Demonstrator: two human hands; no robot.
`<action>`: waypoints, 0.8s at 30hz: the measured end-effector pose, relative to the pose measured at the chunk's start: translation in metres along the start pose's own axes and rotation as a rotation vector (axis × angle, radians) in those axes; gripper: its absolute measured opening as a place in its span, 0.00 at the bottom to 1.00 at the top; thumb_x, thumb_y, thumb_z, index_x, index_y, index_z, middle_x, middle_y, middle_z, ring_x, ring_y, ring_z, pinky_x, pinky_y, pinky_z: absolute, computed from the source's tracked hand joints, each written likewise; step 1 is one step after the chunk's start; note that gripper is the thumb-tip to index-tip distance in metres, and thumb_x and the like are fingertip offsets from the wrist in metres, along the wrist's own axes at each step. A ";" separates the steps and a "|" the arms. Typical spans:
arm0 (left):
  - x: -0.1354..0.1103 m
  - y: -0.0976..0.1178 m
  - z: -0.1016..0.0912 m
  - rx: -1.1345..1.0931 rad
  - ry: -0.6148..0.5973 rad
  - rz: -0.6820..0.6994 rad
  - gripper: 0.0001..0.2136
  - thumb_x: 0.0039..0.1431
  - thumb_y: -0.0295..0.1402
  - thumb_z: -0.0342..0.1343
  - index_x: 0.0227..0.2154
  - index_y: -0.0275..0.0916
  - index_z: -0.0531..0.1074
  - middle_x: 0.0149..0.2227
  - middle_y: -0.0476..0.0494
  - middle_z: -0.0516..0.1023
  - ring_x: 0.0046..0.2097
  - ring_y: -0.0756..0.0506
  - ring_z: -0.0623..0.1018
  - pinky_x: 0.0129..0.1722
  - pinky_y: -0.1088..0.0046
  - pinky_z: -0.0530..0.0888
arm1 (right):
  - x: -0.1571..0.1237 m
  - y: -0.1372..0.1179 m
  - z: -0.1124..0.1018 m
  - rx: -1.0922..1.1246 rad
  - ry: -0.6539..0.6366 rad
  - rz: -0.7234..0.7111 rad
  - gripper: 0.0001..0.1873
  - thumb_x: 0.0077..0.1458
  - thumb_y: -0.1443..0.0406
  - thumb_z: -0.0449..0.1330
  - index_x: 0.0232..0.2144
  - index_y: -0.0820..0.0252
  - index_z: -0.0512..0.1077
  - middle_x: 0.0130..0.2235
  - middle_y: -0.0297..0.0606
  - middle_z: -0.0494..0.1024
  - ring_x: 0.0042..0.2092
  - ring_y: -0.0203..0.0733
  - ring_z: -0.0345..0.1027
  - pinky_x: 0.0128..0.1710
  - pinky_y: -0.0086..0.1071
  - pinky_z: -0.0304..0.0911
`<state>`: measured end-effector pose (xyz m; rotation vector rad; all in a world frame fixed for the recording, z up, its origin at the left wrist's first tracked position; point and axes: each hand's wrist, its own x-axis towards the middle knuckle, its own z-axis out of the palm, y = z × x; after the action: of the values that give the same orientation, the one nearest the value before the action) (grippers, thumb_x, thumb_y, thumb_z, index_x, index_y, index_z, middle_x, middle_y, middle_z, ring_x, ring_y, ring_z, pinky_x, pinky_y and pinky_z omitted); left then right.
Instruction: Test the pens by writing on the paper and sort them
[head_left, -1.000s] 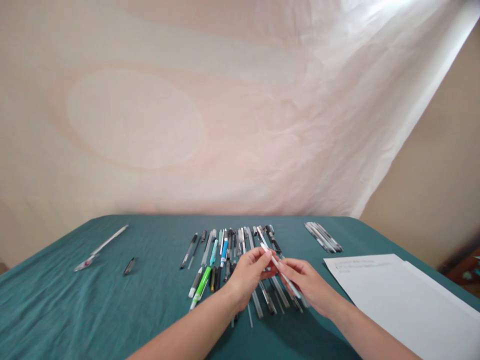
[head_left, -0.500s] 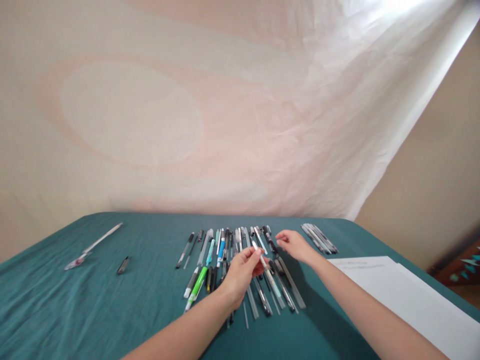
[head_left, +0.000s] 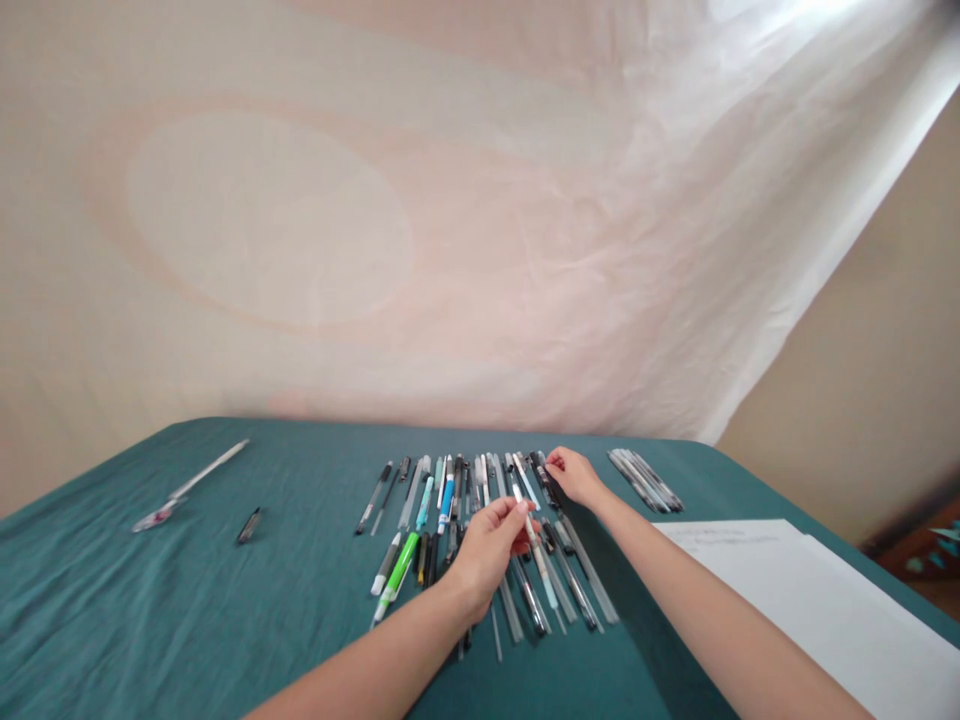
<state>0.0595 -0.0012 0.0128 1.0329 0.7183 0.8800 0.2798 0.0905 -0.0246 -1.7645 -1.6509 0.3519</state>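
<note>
My left hand (head_left: 487, 555) is closed in a pinch around a white pen (head_left: 536, 545) with a pale blue lower end, holding it slanted over the pens on the table. To the right and farther back, my right hand (head_left: 576, 474) has its fingers pinched together at the upper end of a black pen (head_left: 543, 474) at the right end of the back row. Below my hands lie many clear and black pens, some hidden by my left hand and forearm. A bright green pen (head_left: 397, 572) and a blue-and-white pen (head_left: 446, 497) lie left of my left hand.
A bundle of clear pens (head_left: 645, 480) lies at the back right, behind white paper sheets (head_left: 795, 590). On the left are a long thin clear-wrapped item (head_left: 191, 490) and a short dark item (head_left: 248, 526). A pale cloth (head_left: 465, 250) hangs behind the green-covered table (head_left: 300, 620).
My right hand has moved slightly left and back, its fingers coming to the black pen's end. My left hand still holds the white pen in nearly the same place.
</note>
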 end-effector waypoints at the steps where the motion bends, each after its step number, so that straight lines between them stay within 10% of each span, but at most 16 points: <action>1: 0.000 0.000 0.000 0.004 -0.002 0.001 0.16 0.49 0.45 0.54 0.34 0.36 0.69 0.29 0.46 0.73 0.31 0.51 0.71 0.34 0.75 0.66 | 0.000 0.000 -0.001 0.016 0.000 0.002 0.02 0.46 0.70 0.55 0.25 0.61 0.68 0.27 0.37 0.74 0.31 0.37 0.66 0.35 0.30 0.59; 10: -0.005 0.004 0.004 0.058 -0.017 0.008 0.16 0.50 0.44 0.53 0.35 0.37 0.70 0.28 0.47 0.72 0.29 0.50 0.71 0.32 0.75 0.66 | -0.038 -0.012 -0.041 0.284 -0.048 0.084 0.06 0.47 0.63 0.56 0.26 0.62 0.66 0.22 0.33 0.71 0.26 0.36 0.66 0.26 0.28 0.61; 24: -0.021 0.012 0.017 0.376 -0.013 0.303 0.17 0.54 0.43 0.49 0.40 0.38 0.73 0.24 0.49 0.67 0.28 0.49 0.65 0.30 0.76 0.62 | -0.095 -0.098 -0.066 1.042 -0.184 0.119 0.14 0.41 0.61 0.65 0.32 0.61 0.73 0.27 0.32 0.71 0.24 0.28 0.57 0.24 0.25 0.53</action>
<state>0.0606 -0.0240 0.0320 1.5099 0.7442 1.0182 0.2310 -0.0234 0.0623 -1.0306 -1.1073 1.1998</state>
